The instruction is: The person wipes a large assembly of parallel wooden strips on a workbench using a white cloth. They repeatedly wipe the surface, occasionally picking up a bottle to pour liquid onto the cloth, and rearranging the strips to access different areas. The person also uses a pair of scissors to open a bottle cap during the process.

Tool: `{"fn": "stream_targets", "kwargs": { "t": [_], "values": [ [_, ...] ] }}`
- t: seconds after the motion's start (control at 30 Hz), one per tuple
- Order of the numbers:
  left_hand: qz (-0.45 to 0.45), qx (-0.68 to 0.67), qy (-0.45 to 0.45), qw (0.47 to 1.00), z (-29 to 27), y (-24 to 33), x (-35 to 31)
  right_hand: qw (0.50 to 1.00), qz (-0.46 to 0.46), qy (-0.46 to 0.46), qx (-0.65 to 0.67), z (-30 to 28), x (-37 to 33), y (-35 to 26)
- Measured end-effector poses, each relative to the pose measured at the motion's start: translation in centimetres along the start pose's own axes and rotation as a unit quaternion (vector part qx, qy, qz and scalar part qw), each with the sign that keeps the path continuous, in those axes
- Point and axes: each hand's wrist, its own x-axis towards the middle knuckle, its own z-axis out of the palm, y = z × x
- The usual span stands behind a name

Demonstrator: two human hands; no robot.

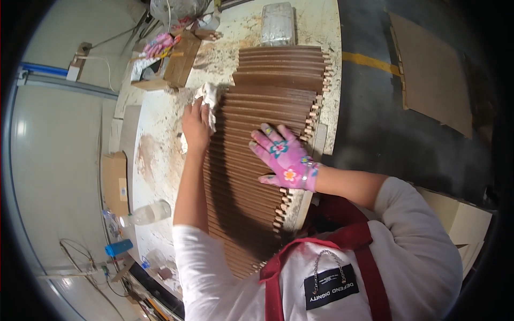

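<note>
A long row of brown wooden slats [267, 101] lies side by side on the table, with short pale pegs sticking out of the right-hand ends. My bare left hand [196, 127] is at the slats' left ends, its fingers closed on a crumpled white cloth [210, 98]. Part of that cloth is hidden under the hand. Gloved in pink with a flower pattern, my right hand [287, 159] rests flat on the slats near their pegged ends, fingers spread and holding nothing.
The stained white table [152, 125] holds an open cardboard box [184, 59] with pink gloves [159, 45], a grey wrapped block [278, 24] at the far end, and a clear bottle [152, 212] on the left. A flat brown board [433, 75] is on the right, past the table edge.
</note>
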Motion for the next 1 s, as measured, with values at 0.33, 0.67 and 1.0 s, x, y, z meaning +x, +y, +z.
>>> {"fn": "stream_targets", "kwargs": {
  "t": [0.33, 0.67, 1.0],
  "values": [
    [0.040, 0.127, -0.174, 0.976, 4.5, 5.7, -1.8, 0.990, 0.134, 0.009, -0.042, -1.7, 0.1, 6.6],
    [0.030, -0.164, 0.073, 0.983, -0.5, 10.6, 4.6, 0.959, 0.205, 0.194, -0.039, -5.9, 0.9, 14.4],
    [0.094, -0.006, -0.114, 0.989, 13.6, 14.5, 7.3, 0.965, 0.224, 0.034, -0.131, -3.6, 6.1, 20.5]
  ]
}}
